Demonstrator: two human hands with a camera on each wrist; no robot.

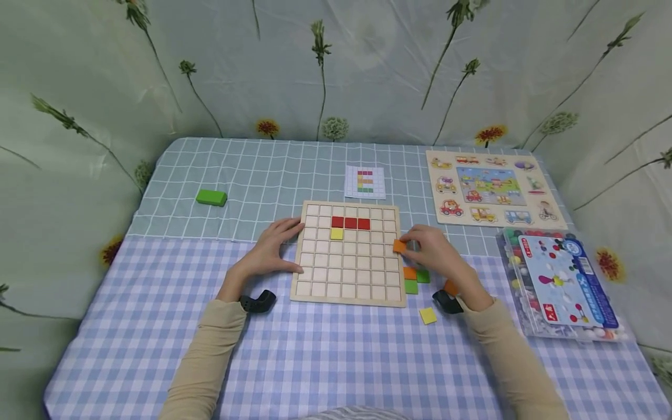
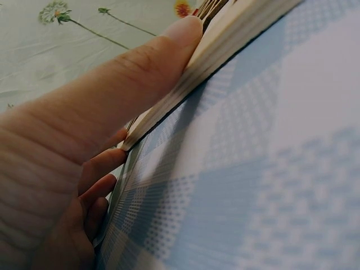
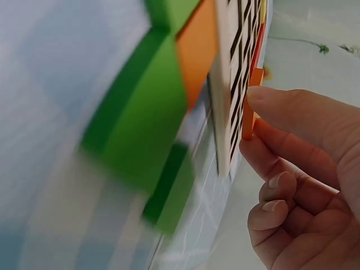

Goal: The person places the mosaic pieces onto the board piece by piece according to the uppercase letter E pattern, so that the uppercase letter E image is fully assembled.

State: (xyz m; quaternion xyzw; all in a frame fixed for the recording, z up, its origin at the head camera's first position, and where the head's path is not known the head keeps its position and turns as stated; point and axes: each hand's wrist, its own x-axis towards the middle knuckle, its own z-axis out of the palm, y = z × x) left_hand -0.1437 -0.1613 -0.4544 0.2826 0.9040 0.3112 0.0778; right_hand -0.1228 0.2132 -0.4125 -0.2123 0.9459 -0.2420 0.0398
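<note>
A wooden grid board [image 1: 349,276] lies in front of me, with three red tiles [image 1: 350,223] in a row and a yellow tile [image 1: 336,234] below the leftmost. My left hand [image 1: 269,249] rests along its left edge, thumb and fingers spread apart. In the left wrist view the thumb [image 2: 135,73] lies against the board's rim. With thumb and forefinger, my right hand [image 1: 433,249] pinches an orange tile [image 1: 399,246] at the board's right edge; its other fingers are curled in the right wrist view.
Green tiles [image 1: 411,286] and an orange tile [image 1: 409,273] lie right of the board, a loose yellow tile [image 1: 427,315] nearer. A pattern card [image 1: 364,182] lies behind. Around are a green block [image 1: 212,198], a picture puzzle [image 1: 493,186] and a clear plastic box [image 1: 562,286].
</note>
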